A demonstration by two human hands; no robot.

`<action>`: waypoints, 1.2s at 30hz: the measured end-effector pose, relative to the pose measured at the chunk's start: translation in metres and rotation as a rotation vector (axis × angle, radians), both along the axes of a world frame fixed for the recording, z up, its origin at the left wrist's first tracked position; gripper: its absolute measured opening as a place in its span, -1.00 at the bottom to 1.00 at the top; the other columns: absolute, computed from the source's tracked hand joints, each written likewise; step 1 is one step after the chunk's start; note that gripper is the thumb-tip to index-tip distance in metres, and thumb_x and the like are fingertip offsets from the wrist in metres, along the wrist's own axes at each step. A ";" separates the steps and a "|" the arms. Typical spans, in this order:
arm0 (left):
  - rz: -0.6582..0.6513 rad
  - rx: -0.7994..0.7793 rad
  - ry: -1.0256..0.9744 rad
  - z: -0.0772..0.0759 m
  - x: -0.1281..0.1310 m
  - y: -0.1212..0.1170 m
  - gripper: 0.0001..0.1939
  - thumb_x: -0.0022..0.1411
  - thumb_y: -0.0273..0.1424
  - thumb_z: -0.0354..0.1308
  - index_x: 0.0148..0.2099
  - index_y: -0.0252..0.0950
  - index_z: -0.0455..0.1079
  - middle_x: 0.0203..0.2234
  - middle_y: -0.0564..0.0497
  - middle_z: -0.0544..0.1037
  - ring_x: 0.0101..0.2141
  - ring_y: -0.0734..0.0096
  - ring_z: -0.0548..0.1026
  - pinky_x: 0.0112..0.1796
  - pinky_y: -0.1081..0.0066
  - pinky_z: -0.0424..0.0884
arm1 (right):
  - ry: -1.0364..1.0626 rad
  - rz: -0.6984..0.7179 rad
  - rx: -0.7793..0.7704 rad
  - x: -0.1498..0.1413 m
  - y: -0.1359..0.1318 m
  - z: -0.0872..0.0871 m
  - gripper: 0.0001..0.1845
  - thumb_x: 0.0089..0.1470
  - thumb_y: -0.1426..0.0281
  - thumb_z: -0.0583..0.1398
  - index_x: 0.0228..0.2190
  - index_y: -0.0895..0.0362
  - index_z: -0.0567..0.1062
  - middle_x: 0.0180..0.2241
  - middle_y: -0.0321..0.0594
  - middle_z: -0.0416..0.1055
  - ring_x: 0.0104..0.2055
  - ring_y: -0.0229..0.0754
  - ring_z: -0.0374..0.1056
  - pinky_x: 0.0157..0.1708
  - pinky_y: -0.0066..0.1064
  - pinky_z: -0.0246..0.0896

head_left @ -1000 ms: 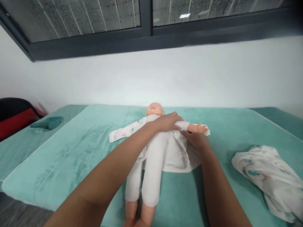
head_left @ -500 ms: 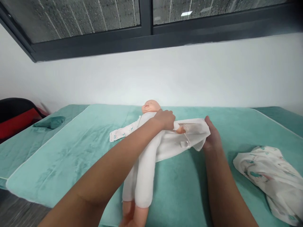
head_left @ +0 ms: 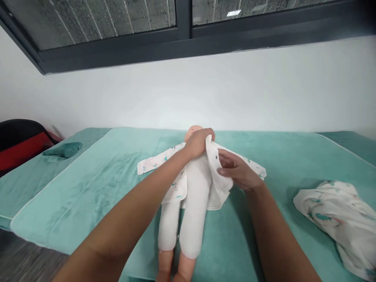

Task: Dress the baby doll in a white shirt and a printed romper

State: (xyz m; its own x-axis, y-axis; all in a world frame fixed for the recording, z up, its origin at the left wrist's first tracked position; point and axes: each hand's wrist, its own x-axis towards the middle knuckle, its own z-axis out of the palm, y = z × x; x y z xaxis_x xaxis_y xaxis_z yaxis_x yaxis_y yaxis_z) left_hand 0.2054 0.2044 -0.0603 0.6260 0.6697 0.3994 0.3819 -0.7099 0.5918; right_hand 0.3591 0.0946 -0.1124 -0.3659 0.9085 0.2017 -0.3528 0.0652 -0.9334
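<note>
A baby doll (head_left: 190, 203) with a soft white body lies on its back on the teal mat (head_left: 88, 184), its head toward the wall and mostly hidden behind my left hand. Under and around it is a white printed baby garment (head_left: 155, 162), spread open at the left. My left hand (head_left: 199, 143) is closed on the garment's upper edge at the doll's neck. My right hand (head_left: 237, 172) grips the garment's right flap beside the doll's chest, fingers curled into the cloth. The doll's right-side arm is covered by the garment.
A second crumpled printed cloth (head_left: 335, 215) lies on the mat at the right. A folded teal cloth (head_left: 62, 150) sits at the far left, beside a red and black object (head_left: 20, 143). A white wall and a dark window frame stand behind the mat.
The doll's bare arm has gone into the garment's right sleeve. My right hand has drawn the flap in toward the chest, and my left hand has shifted up to the neck edge.
</note>
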 end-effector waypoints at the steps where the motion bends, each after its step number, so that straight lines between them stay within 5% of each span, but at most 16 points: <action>1: 0.052 0.039 -0.006 0.001 -0.009 0.001 -0.87 0.07 -0.53 0.03 -0.38 -0.26 0.38 -0.38 0.03 0.51 -0.26 0.33 0.43 -0.12 0.31 0.38 | -0.019 0.048 0.017 -0.004 -0.002 0.001 -0.33 -0.08 0.38 0.41 0.10 -0.05 0.44 -0.01 -0.18 0.48 -0.08 -0.07 0.42 -0.07 -0.25 0.29; 6: 0.330 0.054 -0.060 -0.010 -0.046 -0.008 -0.92 0.14 -0.51 0.06 -0.39 -0.25 0.33 -0.29 -0.03 0.50 -0.19 0.28 0.41 -0.10 0.27 0.36 | -0.089 0.113 0.071 -0.013 -0.010 0.001 -0.44 0.03 0.23 0.35 0.08 0.01 0.47 -0.13 -0.13 0.47 -0.34 -0.21 0.34 -0.39 -0.36 0.19; 14: 0.474 -0.200 -0.156 -0.022 -0.075 -0.088 -0.81 0.23 -0.24 0.15 -0.18 -0.22 0.36 -0.41 0.10 0.45 -0.40 0.43 0.41 -0.29 0.39 0.34 | -0.307 -0.270 0.068 -0.029 -0.006 -0.008 -0.68 0.08 0.12 0.26 -0.26 0.10 0.50 -0.50 -0.31 0.28 -0.50 -0.28 0.13 -0.52 -0.41 0.02; 20: 0.461 -0.376 -0.263 -0.022 -0.083 -0.134 -0.93 0.19 -0.40 0.13 -0.24 -0.23 0.34 -0.50 0.16 0.35 -0.47 0.50 0.36 -0.37 0.46 0.26 | -0.656 -0.715 0.142 -0.044 -0.022 -0.039 -0.67 0.08 0.09 0.22 -0.42 0.09 0.36 -0.48 -0.30 0.29 -0.42 -0.20 0.20 -0.41 -0.35 0.13; 27: 0.376 -0.705 -0.545 -0.029 -0.082 -0.155 -0.75 0.24 -0.33 0.07 -0.03 -0.18 0.23 -0.55 0.21 0.38 -0.63 0.51 0.41 -0.52 0.47 0.27 | -0.765 -0.496 0.203 -0.044 -0.084 -0.069 -0.55 0.01 0.12 0.30 -0.13 0.05 0.35 -0.26 -0.23 0.42 -0.29 -0.13 0.33 -0.25 -0.29 0.29; 32: 0.358 -0.684 -0.478 -0.033 -0.086 -0.164 -0.60 0.25 -0.36 0.03 0.13 -0.16 0.26 -0.67 0.20 0.38 -0.61 0.44 0.39 -0.52 0.47 0.26 | -0.880 -0.717 0.279 -0.039 -0.098 -0.074 -0.79 0.20 0.20 0.11 -0.25 0.07 0.41 -0.31 -0.20 0.45 -0.28 -0.12 0.35 -0.21 -0.26 0.26; 36: 0.249 -0.668 -0.282 -0.028 -0.095 -0.170 -0.67 0.22 -0.40 0.00 0.01 -0.20 0.40 -0.64 0.14 0.44 -0.61 0.40 0.44 -0.48 0.41 0.33 | -0.974 -0.782 0.271 -0.034 -0.112 -0.074 -0.84 0.13 0.23 0.15 -0.33 0.06 0.41 -0.44 -0.27 0.39 -0.39 -0.14 0.30 -0.31 -0.28 0.23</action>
